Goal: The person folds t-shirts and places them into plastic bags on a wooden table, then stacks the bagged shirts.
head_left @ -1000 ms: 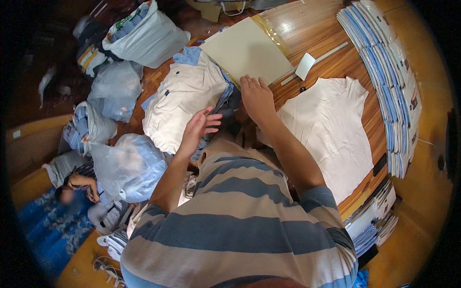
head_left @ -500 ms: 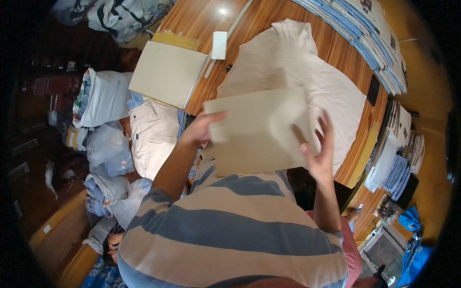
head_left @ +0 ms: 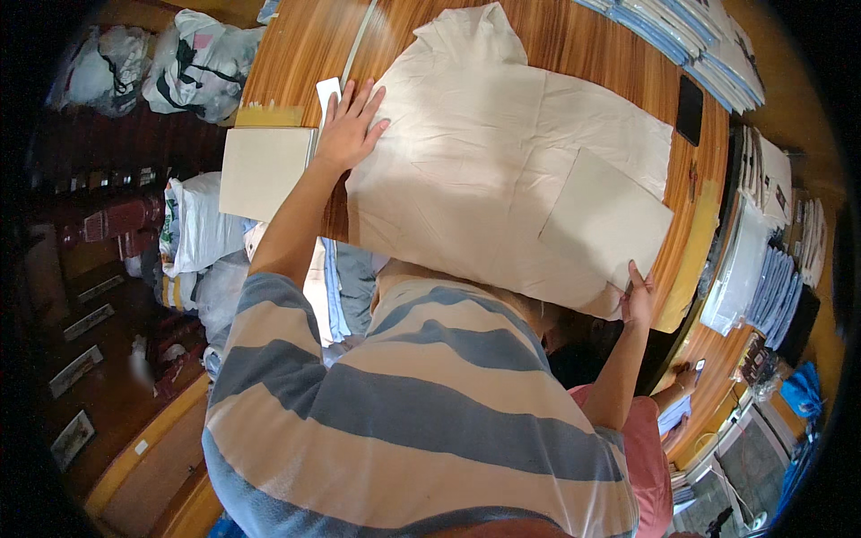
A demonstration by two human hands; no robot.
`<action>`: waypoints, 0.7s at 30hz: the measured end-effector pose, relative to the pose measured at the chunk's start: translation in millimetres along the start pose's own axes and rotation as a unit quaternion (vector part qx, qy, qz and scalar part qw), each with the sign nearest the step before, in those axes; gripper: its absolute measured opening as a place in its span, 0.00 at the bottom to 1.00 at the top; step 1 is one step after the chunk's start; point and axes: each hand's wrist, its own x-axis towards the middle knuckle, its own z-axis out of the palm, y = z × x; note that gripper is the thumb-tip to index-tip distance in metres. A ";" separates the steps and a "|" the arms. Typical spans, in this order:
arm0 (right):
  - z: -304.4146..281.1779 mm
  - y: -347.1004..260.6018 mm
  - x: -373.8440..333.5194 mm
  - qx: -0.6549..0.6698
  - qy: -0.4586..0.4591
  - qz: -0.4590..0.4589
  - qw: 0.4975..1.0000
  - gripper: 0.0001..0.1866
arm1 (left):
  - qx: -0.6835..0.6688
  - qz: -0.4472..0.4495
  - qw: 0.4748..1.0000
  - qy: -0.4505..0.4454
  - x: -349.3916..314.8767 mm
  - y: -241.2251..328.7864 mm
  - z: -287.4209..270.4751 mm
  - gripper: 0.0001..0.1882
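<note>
A pale cream shirt [head_left: 448, 170] lies spread out on the wooden table, its collar end pointing away from me. On its right part rests a beige cardboard sheet [head_left: 610, 211], set at an angle. The near corner of that sheet is pinched by my right hand [head_left: 639, 298]. My left hand [head_left: 352, 130] lies flat with fingers spread at the shirt's left edge, partly over a white phone [head_left: 327, 92].
Left of the shirt is a stack of beige boards [head_left: 265, 170]. Folded shirts are piled at the far right [head_left: 717, 63], near a black phone [head_left: 690, 109] and small snips [head_left: 692, 181]. Filled plastic bags [head_left: 202, 67] stand off the table's left side. Another person's hand [head_left: 686, 380] shows at right.
The cardboard sheet has gone from the air before me down onto the shirt's right part. My left hand has let it go and reached out to the shirt's left edge; my right now grips its corner.
</note>
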 end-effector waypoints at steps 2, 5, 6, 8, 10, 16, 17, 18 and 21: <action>1.0 4.9 -3.8 0.026 -0.007 -0.034 0.999 0.25 | -0.019 0.036 0.999 -0.013 -6.3 -8.1 -1.9 0.37; 58.9 -23.4 -36.8 0.068 -0.020 -0.059 0.996 0.25 | 0.001 0.104 0.993 -0.052 -11.9 -22.3 -37.8 0.45; 81.4 -19.8 -40.1 0.062 -0.027 -0.056 0.996 0.24 | -0.001 0.116 0.992 -0.058 -13.2 -28.2 -42.7 0.48; 136.0 -9.4 -44.0 0.030 -0.067 -0.068 0.995 0.20 | -0.003 0.144 0.987 -0.067 -11.4 -43.0 -50.3 0.53; 204.2 5.3 -53.6 0.024 -0.134 -0.087 0.987 0.21 | -0.018 0.154 0.986 -0.065 -11.2 -53.4 -50.0 0.56; 315.6 30.0 -85.8 0.011 -0.191 -0.074 0.979 0.19 | -0.057 0.176 0.981 -0.060 -16.2 -75.9 -34.6 0.60; 321.6 30.4 -93.8 -0.002 -0.177 -0.069 0.982 0.18 | -0.066 0.180 0.980 -0.057 -16.3 -77.6 -32.5 0.61; 325.6 32.3 -96.9 -0.019 -0.162 -0.065 0.984 0.18 | -0.078 0.177 0.979 -0.056 -16.9 -79.2 -30.2 0.61; 333.7 37.3 -101.2 -0.052 -0.128 -0.058 0.989 0.18 | -0.104 0.169 0.979 -0.045 -17.8 -78.9 -25.0 0.61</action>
